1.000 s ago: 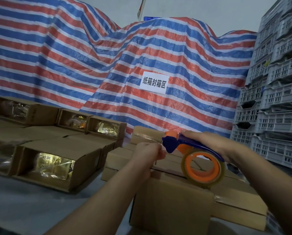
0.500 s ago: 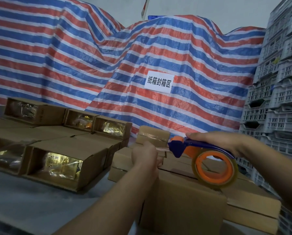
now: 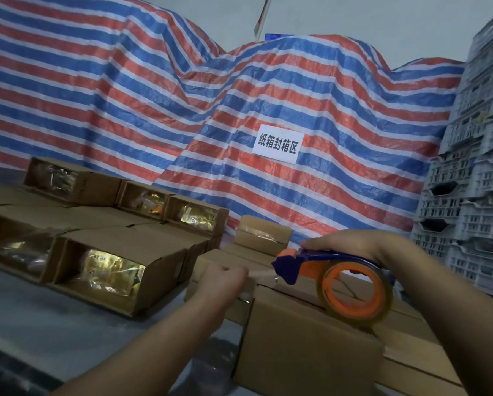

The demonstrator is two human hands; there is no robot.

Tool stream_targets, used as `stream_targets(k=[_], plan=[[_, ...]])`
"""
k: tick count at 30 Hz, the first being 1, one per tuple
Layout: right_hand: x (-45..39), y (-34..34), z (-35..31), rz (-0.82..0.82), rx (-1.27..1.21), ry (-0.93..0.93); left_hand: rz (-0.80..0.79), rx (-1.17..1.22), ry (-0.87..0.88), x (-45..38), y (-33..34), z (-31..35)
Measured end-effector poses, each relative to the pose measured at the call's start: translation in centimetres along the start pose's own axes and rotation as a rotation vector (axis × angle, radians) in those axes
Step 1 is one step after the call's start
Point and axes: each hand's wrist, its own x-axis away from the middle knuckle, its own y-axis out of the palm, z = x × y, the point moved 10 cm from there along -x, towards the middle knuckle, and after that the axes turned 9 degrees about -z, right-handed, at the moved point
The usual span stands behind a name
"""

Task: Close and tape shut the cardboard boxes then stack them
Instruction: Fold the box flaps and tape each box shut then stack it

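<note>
Taping a closed cardboard box [image 3: 308,335] on the grey worktop [image 3: 39,324]

Left hand [image 3: 222,281] pinches the clear tape end just beside the box's near corner; right hand [image 3: 351,244] grips the blue-and-orange tape dispenser [image 3: 339,278] above the box top. Open boxes [image 3: 116,270] lie left; behind, a striped tarp [image 3: 182,95] and stacked grey crates [image 3: 474,181].

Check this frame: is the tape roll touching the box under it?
Touching. In the head view, the tape roll rests with its lower edge on the box top.

both hands [image 3: 223,278] [image 3: 351,243] curled, arms forward
</note>
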Motion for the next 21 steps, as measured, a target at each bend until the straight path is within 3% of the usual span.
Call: stream_targets(k=[7,21], plan=[[-1.2,-0.1,-0.3,0.027,0.109,0.091,-0.015,-0.025,-0.025,-0.1,-0.1,-2.1],[-1.2,0.4,-1.0,-0.001,0.151,0.069,-0.088,0.028,-0.162,0.2,2.0,-5.1]])
